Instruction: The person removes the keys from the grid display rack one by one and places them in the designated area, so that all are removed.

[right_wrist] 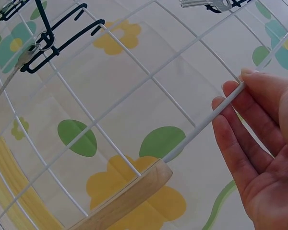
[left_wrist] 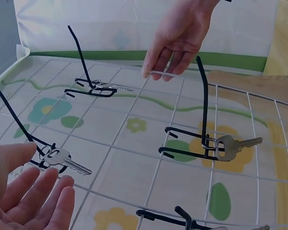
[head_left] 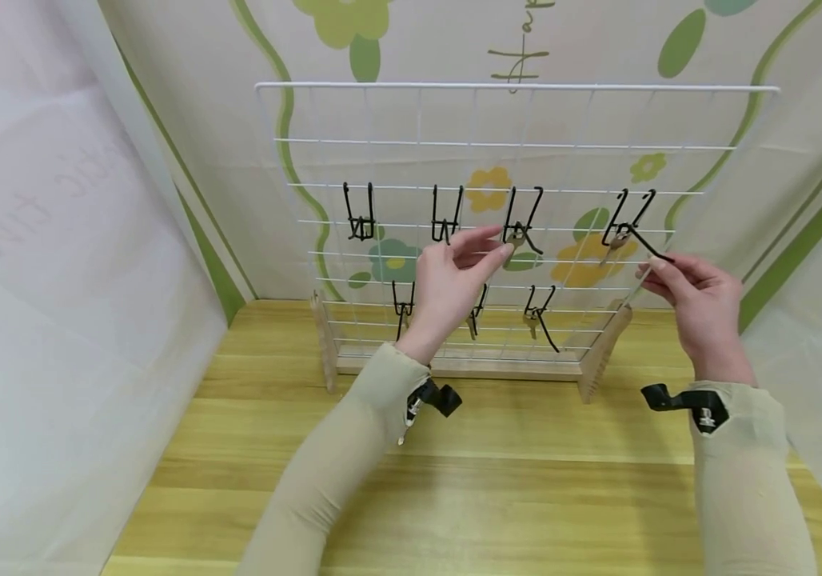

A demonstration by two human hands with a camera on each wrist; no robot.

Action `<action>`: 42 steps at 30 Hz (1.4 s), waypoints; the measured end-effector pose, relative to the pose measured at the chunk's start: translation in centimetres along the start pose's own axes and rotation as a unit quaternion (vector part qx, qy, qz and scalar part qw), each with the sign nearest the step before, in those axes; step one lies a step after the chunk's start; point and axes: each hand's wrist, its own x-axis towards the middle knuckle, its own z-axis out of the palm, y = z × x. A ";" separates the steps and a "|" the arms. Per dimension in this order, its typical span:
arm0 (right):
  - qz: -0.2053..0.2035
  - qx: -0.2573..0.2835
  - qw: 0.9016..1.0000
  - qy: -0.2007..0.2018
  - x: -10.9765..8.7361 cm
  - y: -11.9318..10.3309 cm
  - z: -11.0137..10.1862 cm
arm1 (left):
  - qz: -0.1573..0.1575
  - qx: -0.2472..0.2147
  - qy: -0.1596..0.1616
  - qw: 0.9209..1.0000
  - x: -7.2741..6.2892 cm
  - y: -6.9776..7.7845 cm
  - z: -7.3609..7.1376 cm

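A white wire grid (head_left: 411,84) stands upright, with black hooks hung on it in two rows. My right hand (head_left: 704,308) pinches the grid's right side bar (right_wrist: 201,128) between thumb and fingers. My left hand (head_left: 447,286) is raised in front of the grid, beside a silver key (left_wrist: 69,161) hanging by its ring on a black hook (left_wrist: 9,111). The left fingers are spread and loosely bent around that key without gripping it; whether they touch it, I cannot tell. Another key (left_wrist: 233,147) hangs on the upper right hook (head_left: 647,240).
Lower hooks carry more keys (head_left: 532,324), partly behind my left forearm. Two upper hooks (head_left: 361,224) are at the left. The grid's wooden base (head_left: 504,369) and side feet (head_left: 604,352) stand on a wood-grain table (head_left: 497,496). Patterned cloth (head_left: 188,48) hangs behind.
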 end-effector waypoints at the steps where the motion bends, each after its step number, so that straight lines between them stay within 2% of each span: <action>1: -0.001 0.000 1.000 -0.001 0.0 0.0 0.0 | 0.001 0.006 0.003 1.000 0.2 0.0 0.1; 4: -0.002 0.000 1.000 -0.002 0.1 0.1 0.0 | 0.005 0.019 0.011 1.000 0.6 -0.1 0.2; 13: 0.005 -0.001 1.000 0.003 0.0 0.1 0.0 | 0.032 0.016 0.019 0.999 1.1 -0.1 0.8; 20: 0.004 -0.002 1.000 0.005 -0.1 0.2 0.0 | 0.015 0.046 0.025 0.999 1.0 -0.2 1.4; 34: 0.003 0.008 1.000 0.007 0.1 0.4 -0.1 | -0.007 0.037 0.021 0.999 1.1 0.2 1.9; 42: 0.006 0.006 1.000 0.008 0.0 0.4 -0.1 | 0.003 0.052 0.028 0.998 1.1 0.3 2.1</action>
